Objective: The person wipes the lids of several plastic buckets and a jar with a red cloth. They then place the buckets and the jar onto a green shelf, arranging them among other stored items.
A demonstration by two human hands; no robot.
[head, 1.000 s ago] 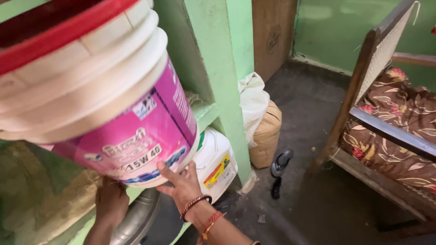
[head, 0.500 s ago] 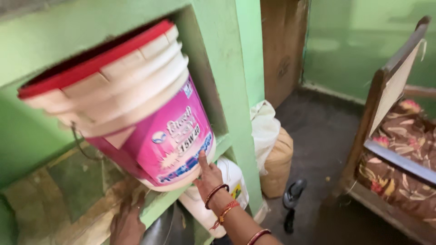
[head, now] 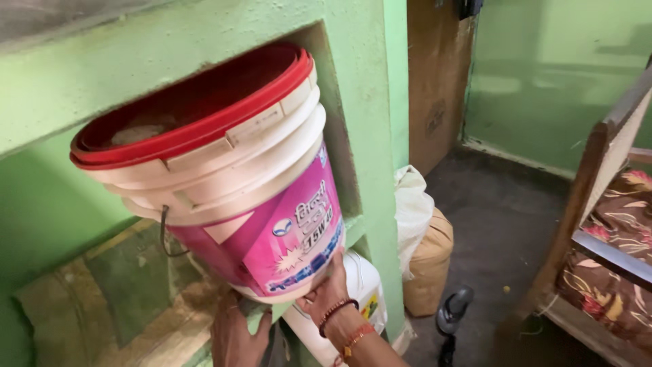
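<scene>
A large white plastic bucket [head: 238,197] with a red lid and a pink label fills the opening of a green wall niche [head: 81,272], tilted with its base near the shelf's front edge. My right hand [head: 327,293], with bangles on the wrist, presses up under the bucket's base on the right. Under the base on the left, my left hand [head: 234,334] props it by the shelf edge. A metal handle hangs at the bucket's left side.
A white jerrycan [head: 360,292] stands below the niche. A white sack [head: 414,211] and a tan sack [head: 431,268] lean by the green pillar. A dark sandal [head: 454,309] lies on the grey floor. A wooden seat with floral cushion [head: 611,258] is at right.
The bucket has gone deeper into the niche and sits more upright, its red lid now seen from above. Both hands stayed under its base.
</scene>
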